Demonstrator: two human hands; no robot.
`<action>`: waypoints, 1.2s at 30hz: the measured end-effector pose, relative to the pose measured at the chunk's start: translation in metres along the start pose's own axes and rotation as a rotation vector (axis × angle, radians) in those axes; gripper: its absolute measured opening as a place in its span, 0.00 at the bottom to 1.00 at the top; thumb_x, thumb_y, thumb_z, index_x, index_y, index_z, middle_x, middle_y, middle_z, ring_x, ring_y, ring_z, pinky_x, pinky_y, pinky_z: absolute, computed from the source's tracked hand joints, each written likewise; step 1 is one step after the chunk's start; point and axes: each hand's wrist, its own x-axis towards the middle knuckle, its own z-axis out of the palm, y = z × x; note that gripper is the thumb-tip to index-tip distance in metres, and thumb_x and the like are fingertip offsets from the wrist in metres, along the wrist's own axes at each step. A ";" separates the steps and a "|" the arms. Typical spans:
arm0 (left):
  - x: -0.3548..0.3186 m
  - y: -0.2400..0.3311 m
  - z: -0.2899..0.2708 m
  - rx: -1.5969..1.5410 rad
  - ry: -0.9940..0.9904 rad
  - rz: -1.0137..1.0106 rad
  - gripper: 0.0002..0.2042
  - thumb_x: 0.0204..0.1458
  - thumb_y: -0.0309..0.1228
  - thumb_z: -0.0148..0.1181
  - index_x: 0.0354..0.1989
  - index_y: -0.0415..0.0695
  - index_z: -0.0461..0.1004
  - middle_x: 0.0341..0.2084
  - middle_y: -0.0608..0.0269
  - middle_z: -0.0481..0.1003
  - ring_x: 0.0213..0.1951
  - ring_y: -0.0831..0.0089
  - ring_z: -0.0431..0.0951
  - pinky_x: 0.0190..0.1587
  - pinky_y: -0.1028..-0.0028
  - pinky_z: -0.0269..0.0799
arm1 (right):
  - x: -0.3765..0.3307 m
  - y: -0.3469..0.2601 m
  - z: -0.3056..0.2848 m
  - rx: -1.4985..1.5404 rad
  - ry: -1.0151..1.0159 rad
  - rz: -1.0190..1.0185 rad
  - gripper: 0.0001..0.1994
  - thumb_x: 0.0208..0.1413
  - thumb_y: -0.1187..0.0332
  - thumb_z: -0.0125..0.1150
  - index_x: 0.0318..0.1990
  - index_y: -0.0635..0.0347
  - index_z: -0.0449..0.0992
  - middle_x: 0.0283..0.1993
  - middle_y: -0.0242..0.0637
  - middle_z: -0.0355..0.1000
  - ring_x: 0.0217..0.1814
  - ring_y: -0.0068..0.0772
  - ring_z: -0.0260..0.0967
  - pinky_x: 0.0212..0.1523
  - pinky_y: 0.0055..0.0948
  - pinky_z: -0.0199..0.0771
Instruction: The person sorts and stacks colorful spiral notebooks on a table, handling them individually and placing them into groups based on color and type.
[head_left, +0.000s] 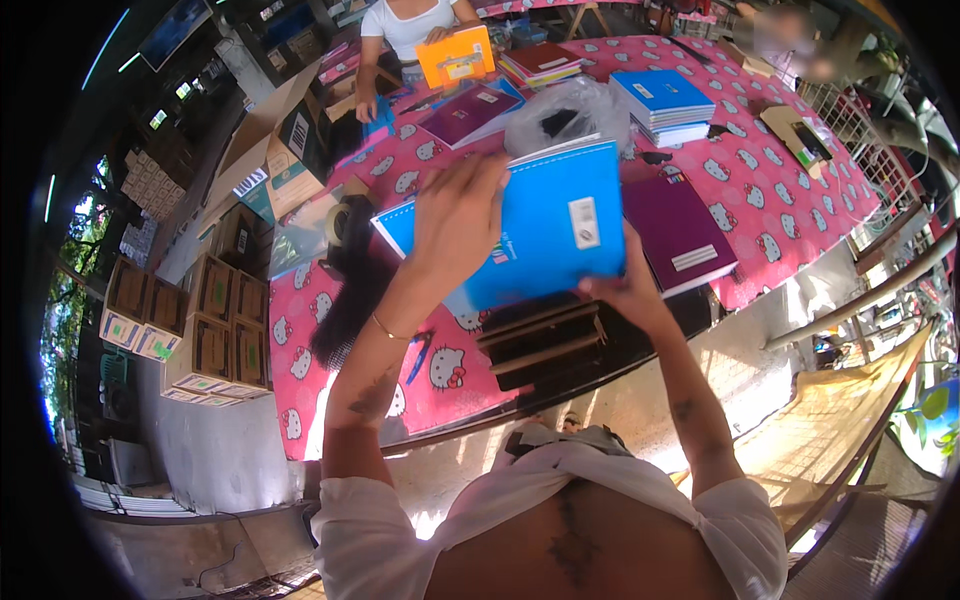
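A blue notebook (550, 225) is held up above the table, tilted, its cover with a white label toward me; pale page edges show along its top, and I cannot tell whether it is one book or more. My left hand (462, 215) lies over its left part, fingers closed together toward the upper edge. At the lower right corner, my right hand (632, 285) grips the edge between thumb and fingers. Just right of it lies a purple notebook stack (685, 235). Below the blue notebook is a dark tray with wooden strips (545, 345).
Beyond are a clear plastic bag (570, 115), a blue notebook stack (662, 100) and another purple notebook (470, 112). Across the pink patterned tablecloth (450, 370), a person holds an orange notebook (457, 57). An open carton (275, 150) stands left; brown boxes (215, 320) are stacked on the floor.
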 end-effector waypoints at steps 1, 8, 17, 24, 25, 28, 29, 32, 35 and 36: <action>-0.001 0.015 -0.007 -0.108 -0.020 0.021 0.07 0.58 0.25 0.57 0.44 0.42 0.75 0.30 0.55 0.77 0.34 0.59 0.78 0.36 0.60 0.66 | 0.002 0.000 -0.010 0.275 -0.097 0.204 0.32 0.52 0.72 0.72 0.64 0.61 0.63 0.55 0.40 0.73 0.54 0.32 0.72 0.55 0.33 0.74; -0.026 0.089 -0.003 0.037 -0.085 0.078 0.08 0.53 0.24 0.60 0.42 0.42 0.74 0.26 0.58 0.74 0.31 0.60 0.76 0.34 0.61 0.65 | -0.023 0.050 -0.022 0.252 -0.071 0.191 0.15 0.52 0.74 0.73 0.47 0.60 0.77 0.44 0.28 0.78 0.46 0.19 0.73 0.51 0.26 0.74; -0.036 0.106 -0.002 0.065 -0.225 0.091 0.07 0.54 0.26 0.58 0.40 0.40 0.75 0.27 0.58 0.75 0.30 0.59 0.76 0.36 0.62 0.65 | -0.034 0.075 -0.001 0.373 -0.205 0.161 0.23 0.54 0.73 0.71 0.58 0.58 0.72 0.53 0.31 0.76 0.53 0.22 0.71 0.57 0.29 0.72; -0.152 0.087 0.035 0.346 -0.280 -0.040 0.27 0.57 0.32 0.55 0.66 0.40 0.64 0.69 0.39 0.55 0.73 0.48 0.49 0.69 0.35 0.40 | -0.037 0.049 0.014 0.137 -0.118 0.039 0.35 0.48 0.65 0.78 0.61 0.61 0.65 0.51 0.37 0.72 0.55 0.28 0.70 0.56 0.32 0.69; -0.167 0.088 0.031 0.353 -0.278 -0.041 0.27 0.57 0.32 0.55 0.66 0.40 0.64 0.69 0.39 0.55 0.73 0.48 0.49 0.69 0.35 0.40 | -0.039 0.055 0.017 0.140 -0.121 0.034 0.35 0.48 0.65 0.78 0.61 0.61 0.65 0.51 0.37 0.72 0.55 0.28 0.70 0.56 0.32 0.69; -0.204 0.083 0.022 -0.095 0.379 -0.613 0.31 0.56 0.29 0.51 0.71 0.39 0.55 0.73 0.41 0.47 0.69 0.48 0.58 0.69 0.47 0.51 | -0.044 0.089 0.017 0.134 0.082 0.010 0.37 0.45 0.66 0.79 0.62 0.62 0.64 0.52 0.39 0.72 0.56 0.28 0.69 0.57 0.31 0.70; -0.240 0.068 0.032 -0.479 0.385 -1.073 0.29 0.57 0.28 0.51 0.69 0.40 0.58 0.62 0.45 0.59 0.55 0.54 0.66 0.59 0.53 0.61 | -0.043 0.088 0.031 0.266 0.017 0.048 0.37 0.44 0.67 0.80 0.61 0.63 0.64 0.50 0.38 0.74 0.54 0.29 0.71 0.56 0.32 0.71; -0.304 0.040 0.085 -0.653 0.287 -0.941 0.13 0.56 0.25 0.50 0.49 0.35 0.69 0.34 0.48 0.74 0.34 0.57 0.72 0.41 0.61 0.68 | -0.041 0.083 0.037 0.089 0.001 0.063 0.28 0.43 0.69 0.79 0.51 0.62 0.71 0.45 0.36 0.77 0.48 0.27 0.73 0.52 0.31 0.74; -0.294 0.037 0.080 -0.621 0.326 -1.048 0.15 0.54 0.24 0.49 0.50 0.32 0.69 0.34 0.43 0.74 0.36 0.50 0.74 0.43 0.59 0.69 | -0.047 0.080 0.036 0.179 0.008 0.114 0.28 0.43 0.70 0.80 0.51 0.62 0.70 0.44 0.36 0.76 0.47 0.27 0.74 0.51 0.30 0.74; -0.290 0.031 0.074 -0.559 0.176 -1.008 0.15 0.53 0.23 0.49 0.50 0.31 0.69 0.34 0.41 0.74 0.37 0.49 0.74 0.43 0.59 0.69 | -0.049 0.080 0.036 0.193 0.053 0.122 0.28 0.43 0.71 0.79 0.52 0.62 0.70 0.43 0.35 0.76 0.46 0.27 0.74 0.51 0.30 0.74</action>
